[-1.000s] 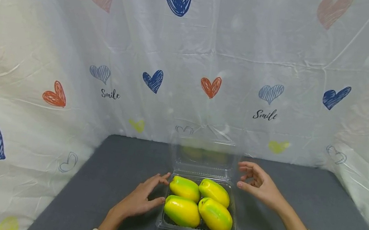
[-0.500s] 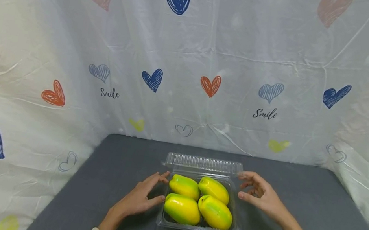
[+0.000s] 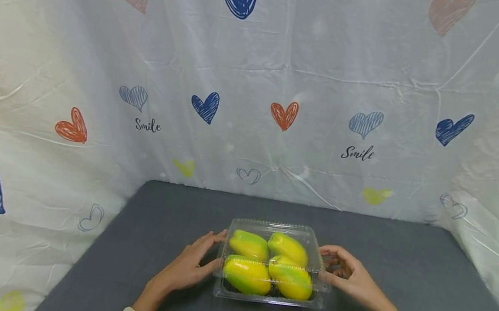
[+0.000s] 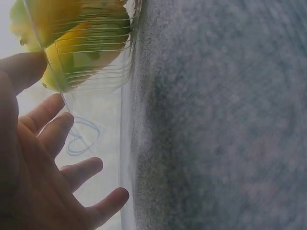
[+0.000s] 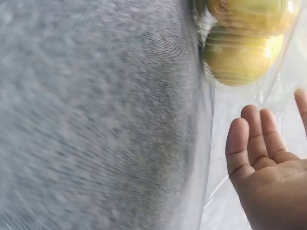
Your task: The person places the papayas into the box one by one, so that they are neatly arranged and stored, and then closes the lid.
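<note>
Partly hidden: right hand [image 3: 349, 278] fingertips behind clamshell box [image 3: 269, 263]

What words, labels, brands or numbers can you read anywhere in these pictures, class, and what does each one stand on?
"Smile" in black script on the white heart-print backdrop sheet, left of centre under a pale blue heart.
"Smile" again on the same sheet, right of centre under another pale blue heart.
The clear plastic box of yellow-green fruit shows no readable label.
The wrist views show no text.
</note>
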Tool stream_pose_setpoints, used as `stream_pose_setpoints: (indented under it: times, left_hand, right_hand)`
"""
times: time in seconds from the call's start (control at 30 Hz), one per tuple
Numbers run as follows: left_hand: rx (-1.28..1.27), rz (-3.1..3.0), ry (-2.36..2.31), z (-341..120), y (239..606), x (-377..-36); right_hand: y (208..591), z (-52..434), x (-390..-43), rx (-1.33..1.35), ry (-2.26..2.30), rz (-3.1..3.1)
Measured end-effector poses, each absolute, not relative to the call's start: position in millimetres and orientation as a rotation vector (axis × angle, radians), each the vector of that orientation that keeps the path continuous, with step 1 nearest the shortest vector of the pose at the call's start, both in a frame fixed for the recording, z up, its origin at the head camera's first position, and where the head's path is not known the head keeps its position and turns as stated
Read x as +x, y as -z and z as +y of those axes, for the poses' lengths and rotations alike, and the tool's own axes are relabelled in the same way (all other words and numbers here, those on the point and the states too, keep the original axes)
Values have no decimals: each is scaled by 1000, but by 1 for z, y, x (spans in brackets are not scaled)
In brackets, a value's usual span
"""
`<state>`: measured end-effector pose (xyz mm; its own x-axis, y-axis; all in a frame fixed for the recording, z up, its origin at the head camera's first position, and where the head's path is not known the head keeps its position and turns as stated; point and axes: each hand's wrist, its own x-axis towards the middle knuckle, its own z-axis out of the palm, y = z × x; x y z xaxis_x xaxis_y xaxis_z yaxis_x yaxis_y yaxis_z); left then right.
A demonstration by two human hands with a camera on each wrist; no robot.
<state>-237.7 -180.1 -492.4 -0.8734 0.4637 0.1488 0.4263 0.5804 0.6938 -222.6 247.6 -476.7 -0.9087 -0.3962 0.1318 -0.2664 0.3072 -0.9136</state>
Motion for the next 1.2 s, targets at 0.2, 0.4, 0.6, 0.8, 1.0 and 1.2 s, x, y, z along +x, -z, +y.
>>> stream_pose_setpoints:
  times: [0.2, 0.4, 0.6, 0.8, 1.0, 1.2]
  left_hand:
    - [768, 2748, -1185, -179, 492, -238]
    - [718, 2713, -1221, -179, 493, -238]
    - [675, 2612, -1329, -182, 488, -238]
    - [796, 2498, -1440, -189, 481, -239]
    - [831, 2423, -1367, -196, 473, -238]
    - [736, 2368, -1319, -195, 472, -235]
  right_hand:
    - [485, 249, -224, -680, 1649, 2444]
    - [484, 250, -223, -654, 1619, 2476]
    - [479, 249, -221, -601, 1603, 2484]
    - [474, 249, -218, -589, 1598, 2472]
    - [470, 250, -215, -637, 1577, 2409]
    - [474, 253, -212, -811, 1600, 2248]
